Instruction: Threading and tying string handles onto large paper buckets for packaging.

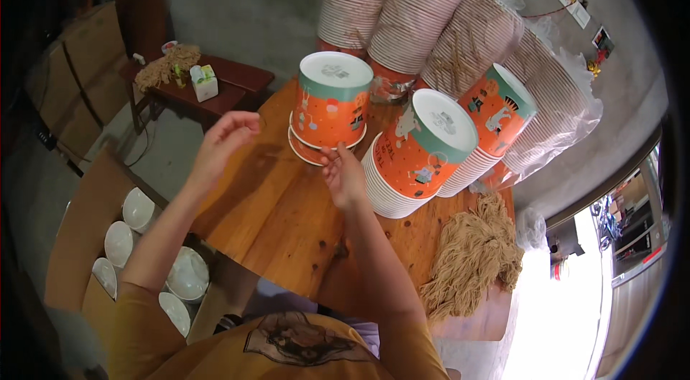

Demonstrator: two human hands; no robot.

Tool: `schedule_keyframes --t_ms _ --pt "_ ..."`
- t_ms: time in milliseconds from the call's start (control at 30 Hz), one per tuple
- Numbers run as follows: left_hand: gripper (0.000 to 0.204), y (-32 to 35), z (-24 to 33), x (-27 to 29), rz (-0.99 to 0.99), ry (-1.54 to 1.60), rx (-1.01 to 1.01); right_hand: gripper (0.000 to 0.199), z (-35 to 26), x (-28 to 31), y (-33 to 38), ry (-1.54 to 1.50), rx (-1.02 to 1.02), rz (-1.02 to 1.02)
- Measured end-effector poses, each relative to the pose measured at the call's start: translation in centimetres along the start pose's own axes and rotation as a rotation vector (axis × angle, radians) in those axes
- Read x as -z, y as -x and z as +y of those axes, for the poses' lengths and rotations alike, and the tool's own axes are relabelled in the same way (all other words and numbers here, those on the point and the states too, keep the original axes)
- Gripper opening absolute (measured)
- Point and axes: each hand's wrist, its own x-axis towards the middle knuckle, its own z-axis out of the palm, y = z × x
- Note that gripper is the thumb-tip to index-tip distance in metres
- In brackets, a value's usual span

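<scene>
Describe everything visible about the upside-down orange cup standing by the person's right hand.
The orange cup looks like paper, upside down with its white recessed base on top. A teal band runs below the base; pale cartoon figures dot the orange wall. It stands nested over a few more cups, whose white rims show beneath it, on the wooden table. The right hand fingertips touch its lower rim; the left hand hovers apart.

cup stacks (402,6) cut off above, left fingers (237,125) blurred

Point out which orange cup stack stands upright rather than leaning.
The short stack at the table's far edge, touched by the right hand. The other stacks beside it lean over.
</scene>
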Motion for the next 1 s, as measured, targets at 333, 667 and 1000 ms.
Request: schedule_keyframes --t_ms 333,667,1000 --pt "0.037 0.9 -4.3 -8.6 -0.13 -0.777 -0.484 0.036 -11.0 -1.5 12.5 1.594 1.303 0.305" --pt "0.076 1.4 -9.7 -18.3 -0.331 -0.519 -0.578 0.016 -17.2 0.2 11.8 1.546 1.178 0.217" --pt "0.081 1.7 -9.7 -18.5 -0.336 -0.695 -0.579 0.015 -18.6 -0.2 12.0 1.479 1.245 0.223"
